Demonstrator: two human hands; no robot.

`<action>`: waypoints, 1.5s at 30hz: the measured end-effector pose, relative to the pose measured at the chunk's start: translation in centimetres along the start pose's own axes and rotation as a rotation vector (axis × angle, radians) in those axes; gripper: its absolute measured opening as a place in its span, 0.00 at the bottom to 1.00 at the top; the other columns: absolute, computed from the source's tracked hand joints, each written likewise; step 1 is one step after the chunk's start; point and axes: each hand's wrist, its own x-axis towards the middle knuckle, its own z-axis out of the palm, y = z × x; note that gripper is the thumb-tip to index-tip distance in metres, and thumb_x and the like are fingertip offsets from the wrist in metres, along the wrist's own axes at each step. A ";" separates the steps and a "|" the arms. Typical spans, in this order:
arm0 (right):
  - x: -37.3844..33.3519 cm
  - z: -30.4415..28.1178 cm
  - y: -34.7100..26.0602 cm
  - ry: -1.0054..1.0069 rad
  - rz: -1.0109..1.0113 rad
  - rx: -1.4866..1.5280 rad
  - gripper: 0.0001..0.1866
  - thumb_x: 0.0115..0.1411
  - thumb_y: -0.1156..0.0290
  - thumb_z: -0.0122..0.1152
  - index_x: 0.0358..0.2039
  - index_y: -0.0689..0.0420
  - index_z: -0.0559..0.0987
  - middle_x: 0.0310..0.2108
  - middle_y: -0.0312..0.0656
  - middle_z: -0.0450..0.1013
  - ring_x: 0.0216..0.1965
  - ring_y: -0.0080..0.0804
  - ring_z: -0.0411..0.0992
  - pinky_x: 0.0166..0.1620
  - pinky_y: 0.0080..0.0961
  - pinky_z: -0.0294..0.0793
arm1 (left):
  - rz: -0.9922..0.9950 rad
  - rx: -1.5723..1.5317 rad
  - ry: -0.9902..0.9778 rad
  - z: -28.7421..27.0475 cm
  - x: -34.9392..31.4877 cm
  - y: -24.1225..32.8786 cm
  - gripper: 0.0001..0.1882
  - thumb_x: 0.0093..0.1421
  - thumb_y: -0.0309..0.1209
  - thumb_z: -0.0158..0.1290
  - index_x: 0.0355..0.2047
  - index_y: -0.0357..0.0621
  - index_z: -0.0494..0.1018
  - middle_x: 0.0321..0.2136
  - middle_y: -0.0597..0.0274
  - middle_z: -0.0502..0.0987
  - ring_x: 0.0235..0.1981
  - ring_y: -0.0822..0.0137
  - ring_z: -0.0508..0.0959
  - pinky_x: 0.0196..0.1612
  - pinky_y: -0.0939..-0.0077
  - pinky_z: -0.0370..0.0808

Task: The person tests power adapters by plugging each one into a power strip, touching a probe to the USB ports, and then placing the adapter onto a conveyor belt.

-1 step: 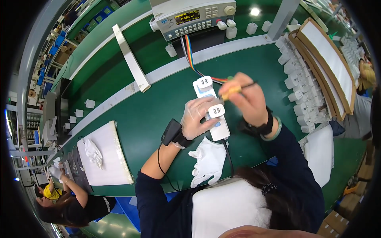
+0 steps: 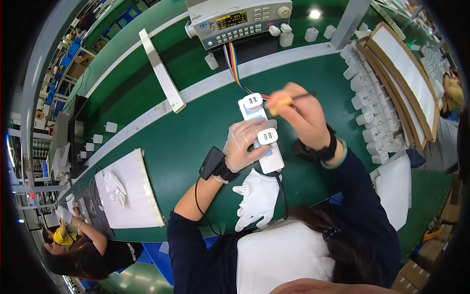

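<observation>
A white power strip [image 2: 277, 161] lies lengthwise on the green bench, with two white two-port USB chargers standing in it, a far charger [image 2: 252, 100] and a near charger [image 2: 267, 136]. My left hand [image 2: 243, 143], in a thin clear glove, is closed around the near charger, fingers on its far side and thumb on its near side. My bare right hand [image 2: 306, 117] pinches a yellow plug [image 2: 280, 104] with a dark cable, beside the far charger; motion blurs its tip. A white glove [image 2: 258, 200] lies at the strip's near end.
A grey test meter [image 2: 240, 22] with a lit display stands at the back, rainbow wires [image 2: 234, 66] running down from it. Rows of white chargers [image 2: 364, 103] line the right, next to cardboard trays [image 2: 396, 83]. A white foam sheet [image 2: 129, 196] lies left. A co-worker [image 2: 93, 245] sits beyond.
My right hand has moved left and slightly away from me with the yellow plug, toward the far charger. The meter's display has switched to rows of readings. My left hand stays put.
</observation>
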 end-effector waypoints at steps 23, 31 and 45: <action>-1.7 2.2 3.4 0.060 0.336 0.032 0.21 0.60 0.79 0.56 0.55 0.62 0.71 0.50 0.39 0.64 0.36 0.20 0.64 0.39 0.14 0.67 | -0.472 0.459 0.164 -15.2 5.3 -17.0 0.28 0.52 0.41 0.61 0.53 0.46 0.74 0.45 0.53 0.79 0.46 0.59 0.79 0.51 0.68 0.74; -4.6 0.4 4.3 0.157 0.619 0.428 0.17 0.64 0.74 0.52 0.54 0.60 0.73 0.38 0.33 0.67 0.30 0.16 0.64 0.34 0.12 0.65 | -0.891 1.366 0.163 -30.1 -6.9 -19.9 0.20 0.55 0.43 0.52 0.46 0.49 0.75 0.41 0.50 0.78 0.44 0.49 0.78 0.45 0.54 0.76; -4.9 0.0 6.1 0.269 0.753 0.554 0.12 0.67 0.69 0.51 0.47 0.58 0.76 0.25 0.27 0.64 0.25 0.14 0.61 0.28 0.12 0.61 | -0.734 -0.296 0.437 -20.4 -5.2 -13.1 0.23 0.61 0.36 0.56 0.53 0.36 0.70 0.43 0.60 0.78 0.45 0.69 0.76 0.51 0.76 0.70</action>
